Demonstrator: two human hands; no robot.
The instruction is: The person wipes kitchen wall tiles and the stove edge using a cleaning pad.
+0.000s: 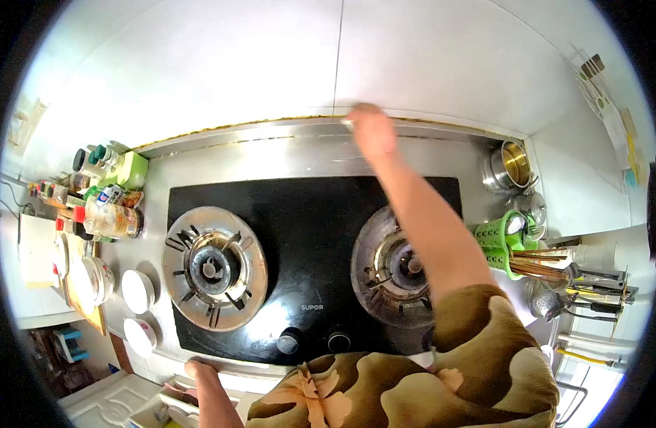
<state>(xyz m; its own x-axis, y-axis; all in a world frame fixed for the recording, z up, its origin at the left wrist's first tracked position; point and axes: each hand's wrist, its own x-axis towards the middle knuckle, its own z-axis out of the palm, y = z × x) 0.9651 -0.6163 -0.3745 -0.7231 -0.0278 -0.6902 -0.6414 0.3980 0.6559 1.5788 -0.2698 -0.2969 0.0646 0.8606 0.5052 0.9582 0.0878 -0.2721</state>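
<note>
My right hand point(374, 132) reaches over the right side of the black gas stove point(306, 242) to the foot of the white wall point(271, 64). Its fingers are closed round something small and whitish, too blurred to name, at the metal ledge point(271, 132) behind the stove. My left hand point(201, 371) rests low at the counter's front edge, below the left burner point(212, 269); its fingers look curled and I cannot make out anything in them. Under my right forearm lies the right burner point(392, 267), partly hidden.
Seasoning bottles point(112, 217) and white bowls point(138, 291) stand on the left. To the right are metal pots point(513, 164), a green utensil basket point(493, 242) with chopsticks, and hanging ladles point(549, 303). An open drawer point(153, 414) shows at the lower left.
</note>
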